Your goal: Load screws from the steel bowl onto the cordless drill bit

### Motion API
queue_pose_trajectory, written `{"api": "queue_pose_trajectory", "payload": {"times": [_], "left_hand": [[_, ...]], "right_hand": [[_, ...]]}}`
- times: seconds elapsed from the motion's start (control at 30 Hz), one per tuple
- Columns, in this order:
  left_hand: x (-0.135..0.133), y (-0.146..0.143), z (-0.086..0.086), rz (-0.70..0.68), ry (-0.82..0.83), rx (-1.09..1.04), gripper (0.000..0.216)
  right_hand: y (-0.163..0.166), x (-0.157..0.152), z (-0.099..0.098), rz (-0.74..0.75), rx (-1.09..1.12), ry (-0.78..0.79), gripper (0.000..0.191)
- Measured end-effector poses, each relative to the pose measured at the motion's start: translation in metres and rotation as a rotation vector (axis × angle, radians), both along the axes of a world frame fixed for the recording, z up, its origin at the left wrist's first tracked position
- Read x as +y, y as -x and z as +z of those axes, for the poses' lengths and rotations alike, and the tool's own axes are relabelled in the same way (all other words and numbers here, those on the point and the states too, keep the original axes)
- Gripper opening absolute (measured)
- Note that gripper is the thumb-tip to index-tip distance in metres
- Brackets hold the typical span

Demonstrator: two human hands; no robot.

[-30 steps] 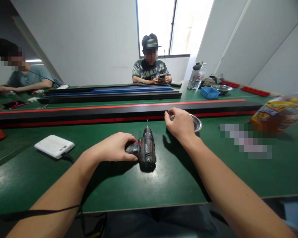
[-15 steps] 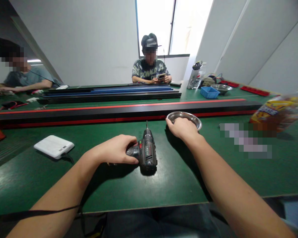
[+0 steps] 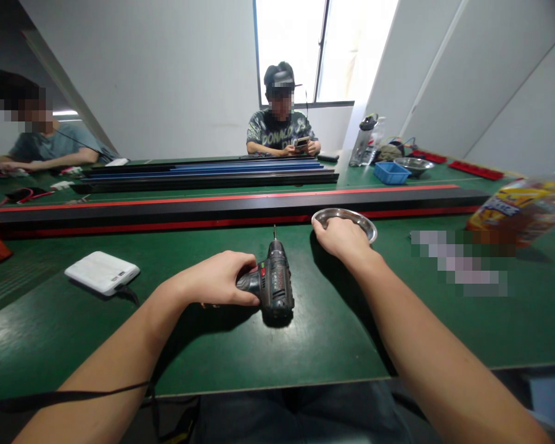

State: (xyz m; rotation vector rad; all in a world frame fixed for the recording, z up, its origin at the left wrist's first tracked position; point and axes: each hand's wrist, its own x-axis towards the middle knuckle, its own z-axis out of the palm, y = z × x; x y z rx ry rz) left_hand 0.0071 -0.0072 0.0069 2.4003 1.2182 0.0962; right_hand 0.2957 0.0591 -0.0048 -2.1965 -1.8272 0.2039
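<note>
At the centre of the frame, a scuffed black cordless drill point(image 3: 277, 283) with a small red mark and slim metal bit, turned sideways over the glossy green tabletop point(image 3: 314, 345); lettering along the body too small to read. Clamped by its handle in the left hand point(image 3: 224, 277). Well apart, right of centre, the right hand point(image 3: 346, 239) in a round, shiny steel bowl point(image 3: 345, 212), fingertips hidden; cannot tell whether gripping anything. At upper centre, "DONALD" readable on a dark patterned T-shirt point(image 3: 284, 131).
</note>
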Motion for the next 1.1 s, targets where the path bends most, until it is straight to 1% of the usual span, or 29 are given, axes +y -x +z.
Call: {"api": "queue_pose_trajectory", "payload": {"times": [0.1,0.17,0.23,0.37,0.5,0.7,1.1], "left_hand": [[0.000,0.000,0.000,-0.001,0.009,0.001,0.044],[0.000,0.000,0.000,0.000,0.014,-0.003,0.045],[0.000,0.000,0.000,0.003,0.012,-0.003,0.044],[-0.001,0.000,0.001,0.007,0.014,0.001,0.043],[-0.002,-0.001,0.002,0.011,0.017,0.004,0.042],[-0.002,-0.001,0.002,0.013,0.007,0.010,0.043],[-0.001,-0.002,0.002,0.015,0.020,0.003,0.043]], "right_hand": [[-0.002,0.002,-0.002,0.009,-0.003,-0.072,0.054],[-0.004,0.003,-0.005,0.038,-0.012,-0.137,0.039],[-0.007,0.005,-0.009,0.067,-0.030,-0.216,0.030],[-0.011,0.008,-0.013,0.083,-0.060,-0.348,0.031],[-0.013,0.010,-0.013,0.104,-0.020,-0.415,0.030],[-0.012,0.011,-0.012,0.125,0.045,-0.419,0.027],[-0.009,0.009,-0.006,0.122,0.068,-0.424,0.027]]}}
